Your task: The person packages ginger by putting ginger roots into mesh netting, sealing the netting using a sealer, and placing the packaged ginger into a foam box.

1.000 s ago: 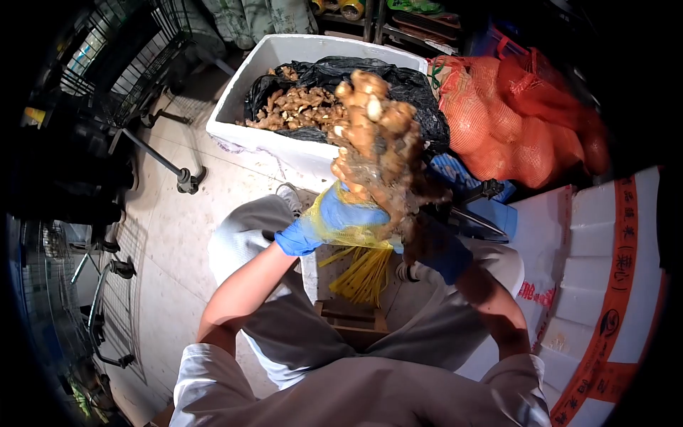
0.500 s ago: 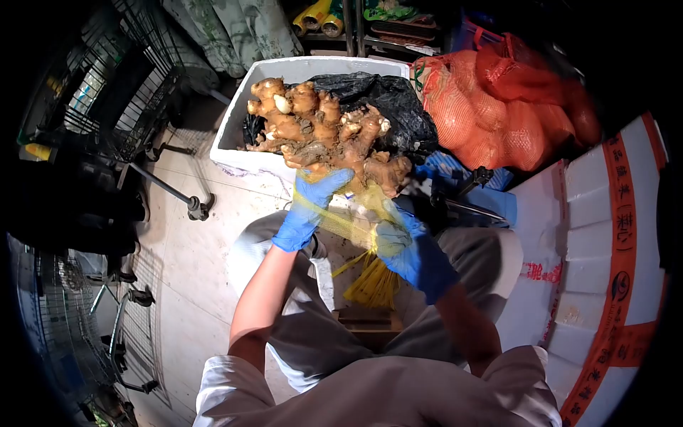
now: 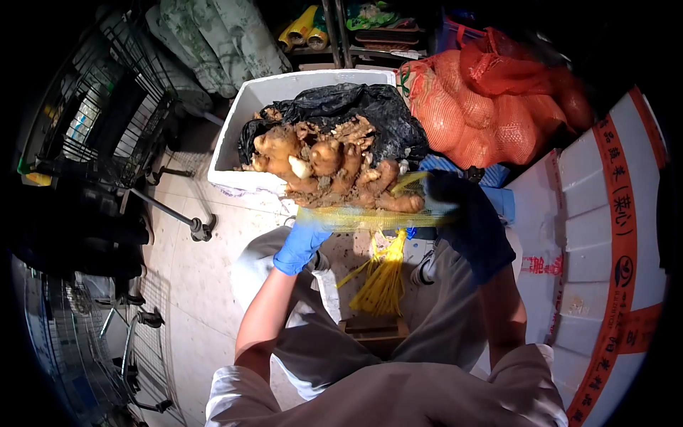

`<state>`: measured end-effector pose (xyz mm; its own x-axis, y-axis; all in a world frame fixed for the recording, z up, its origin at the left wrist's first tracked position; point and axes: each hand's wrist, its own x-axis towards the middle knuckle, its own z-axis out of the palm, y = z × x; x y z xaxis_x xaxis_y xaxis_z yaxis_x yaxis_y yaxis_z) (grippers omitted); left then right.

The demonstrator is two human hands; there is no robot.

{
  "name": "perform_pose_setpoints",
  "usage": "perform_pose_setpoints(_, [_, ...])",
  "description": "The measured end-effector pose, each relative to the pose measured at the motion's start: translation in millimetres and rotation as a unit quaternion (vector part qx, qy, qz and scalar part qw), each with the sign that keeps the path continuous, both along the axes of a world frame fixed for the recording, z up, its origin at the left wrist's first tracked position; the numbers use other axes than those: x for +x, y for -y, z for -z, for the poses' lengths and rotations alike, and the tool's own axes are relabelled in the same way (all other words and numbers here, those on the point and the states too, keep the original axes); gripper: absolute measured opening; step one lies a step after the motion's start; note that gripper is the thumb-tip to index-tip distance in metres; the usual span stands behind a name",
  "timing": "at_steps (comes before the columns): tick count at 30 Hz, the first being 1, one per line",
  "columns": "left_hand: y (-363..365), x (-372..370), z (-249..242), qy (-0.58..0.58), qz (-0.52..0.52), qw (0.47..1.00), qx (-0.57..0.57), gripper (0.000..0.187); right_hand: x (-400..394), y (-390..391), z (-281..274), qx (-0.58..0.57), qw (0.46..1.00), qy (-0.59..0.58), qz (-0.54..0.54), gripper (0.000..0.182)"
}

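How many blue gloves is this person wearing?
2. The left glove is at the left end of the yellow netting, near the ginger; the right glove, in shadow, is at the netting's right end. Neither is completely hidden.

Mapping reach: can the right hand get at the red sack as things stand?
Probably yes: the red sack lies just beyond the right hand, seemingly unblocked, though that hand holds the yellow net.

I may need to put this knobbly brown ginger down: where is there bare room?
The pale tiled floor looks bare between the black cart caster and the grey-trousered left leg. Crowded: the right side, with red mesh sacks and a white, orange-taped carton; the white foam box, holding black plastic and more ginger.
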<state>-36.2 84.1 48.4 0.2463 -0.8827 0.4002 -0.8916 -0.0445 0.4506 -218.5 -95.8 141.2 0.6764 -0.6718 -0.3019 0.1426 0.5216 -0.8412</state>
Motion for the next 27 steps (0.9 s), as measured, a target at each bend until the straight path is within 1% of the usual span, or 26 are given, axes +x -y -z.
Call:
perform_pose_setpoints(1, [-8.2, -0.6, -1.0, -0.097, 0.008, 0.994, 0.039, 0.023, 4.5, 15.4, 6.4, -0.088, 0.993, -0.004, -0.074, 0.011])
perform_pose_setpoints(2, [-10.2, -6.3, -11.9, -0.195, 0.017, 0.978, 0.078, 0.024, 13.4, 24.3, 3.2, -0.200, 0.972, -0.078, -0.097, 0.007])
perform_pose_setpoints(3, [-6.5, -19.2, -21.5, -0.372, 0.021, 0.928, -0.013, 0.027, 22.3, 33.1, 0.1, -0.309, 0.932, -0.154, -0.114, 0.004])
perform_pose_setpoints(4, [-3.1, -21.5, -30.5, -0.375, 0.025, 0.927, -0.013, 0.027, 28.5, 37.1, 2.9, -0.309, 0.931, -0.158, -0.111, 0.004])
perform_pose_setpoints(5, [1.1, -21.8, -37.8, -0.356, 0.035, 0.932, 0.055, 0.035, 34.0, 40.9, 11.4, -0.477, 0.873, -0.056, -0.086, 0.005])
perform_pose_setpoints(6, [4.9, -21.8, -42.2, -0.336, 0.044, 0.933, 0.122, 0.045, 37.5, 44.7, 19.2, -0.624, 0.777, 0.048, -0.060, 0.006])
perform_pose_setpoints(7, [7.9, -24.1, -45.5, -0.349, 0.067, 0.926, 0.126, 0.049, 37.2, 47.9, 19.5, -0.693, 0.713, -0.056, -0.096, 0.006])
perform_pose_setpoints(8, [10.8, -26.4, -49.0, -0.362, 0.090, 0.918, 0.131, 0.054, 38.4, 49.2, 18.7, -0.693, 0.712, -0.057, -0.098, 0.006])
perform_pose_setpoints(9, [13.7, -28.8, -52.5, -0.376, 0.112, 0.910, 0.136, 0.058, 39.8, 49.4, 15.6, -0.665, 0.735, -0.054, -0.122, 0.006])
perform_pose_setpoints(10, [17.4, -32.4, -65.5, -0.422, 0.117, 0.888, 0.136, 0.060, 41.1, 47.0, 8.8, -0.636, 0.756, -0.050, -0.146, 0.006])
perform_pose_setpoints(11, [21.0, -36.1, -78.5, -0.468, 0.121, 0.865, 0.136, 0.061, 39.4, 43.3, -1.9, -0.636, 0.756, -0.049, -0.150, 0.006])
perform_pose_setpoints(12, [22.5, -33.8, -73.0, -0.533, 0.106, 0.829, 0.132, 0.061, 35.9, 38.4, -14.9, -0.573, 0.792, -0.111, -0.178, 0.005])
perform_pose_setpoints(13, [25.1, -27.1, -67.9, -0.479, 0.084, 0.848, 0.209, 0.058, 34.9, 36.0, -21.4, -0.506, 0.821, -0.172, -0.203, 0.004])
perform_pose_setpoints(14, [25.1, -25.6, -66.1, -0.452, 0.070, 0.855, 0.245, 0.057, 36.1, 37.8, -18.1, -0.507, 0.819, -0.169, -0.206, 0.004])
perform_pose_setpoints(15, [25.0, -24.1, -64.4, -0.423, 0.057, 0.860, 0.280, 0.056, 37.1, 41.3, -11.5, -0.676, 0.713, -0.086, -0.163, 0.005])
perform_pose_setpoints(16, [23.8, -29.0, -63.6, -0.489, 0.082, 0.855, 0.155, 0.049, 38.8, 41.6, -9.8, -0.812, 0.573, 0.004, -0.110, 0.006])
perform_pose_setpoints(17, [22.6, -32.1, -62.9, -0.544, 0.106, 0.832, 0.028, 0.043, 39.9, 40.6, -10.4, -0.812, 0.573, 0.006, -0.111, 0.006])
perform_pose_setpoints(18, [22.0, -32.9, -61.7, -0.544, 0.105, 0.832, 0.028, 0.043, 40.8, 38.3, -12.9, -0.678, 0.711, -0.038, -0.184, 0.009])
perform_pose_setpoints(19, [22.5, -33.3, -59.8, -0.569, 0.162, 0.805, 0.057, 0.040, 42.2, 35.7, -16.9, -0.515, 0.817, -0.080, -0.248, 0.013])
perform_pose_setpoints(20, [23.9, -33.0, -57.2, -0.555, 0.197, 0.801, 0.106, 0.041, 43.2, 34.5, -20.1, -0.330, 0.887, -0.120, -0.300, 0.018])
perform_pose_setpoints(21, [25.3, -32.6, -54.6, -0.537, 0.233, 0.796, 0.154, 0.042, 52.8, 35.0, -12.7, -0.345, 0.876, -0.092, -0.324, 0.015])
perform_pose_setpoints(22, [26.5, -31.2, -50.4, -0.481, 0.243, 0.813, 0.221, 0.047, 62.3, 35.4, -5.4, -0.358, 0.865, -0.063, -0.346, 0.013])
perform_pose_setpoints(24, [28.4, -42.1, -39.2, -0.548, 0.284, 0.776, 0.130, 0.051, 69.0, 26.6, 12.5, -0.346, 0.870, -0.032, -0.350, 0.015])
perform_pose_setpoints(25, [28.3, -41.8, -39.4, -0.550, 0.281, 0.777, 0.126, 0.051, 68.3, 22.4, 7.9, -0.346, 0.868, -0.032, -0.354, 0.015])
perform_pose_setpoints(26, [28.1, -40.3, -40.5, -0.535, 0.281, 0.782, 0.154, 0.053, 66.7, 17.7, -1.2, -0.433, 0.817, -0.074, -0.374, 0.016])
perform_pose_setpoints(27, [27.8, -38.5, -41.6, -0.520, 0.282, 0.785, 0.183, 0.054, 66.6, 15.3, -3.8, -0.474, 0.787, -0.094, -0.384, 0.017])
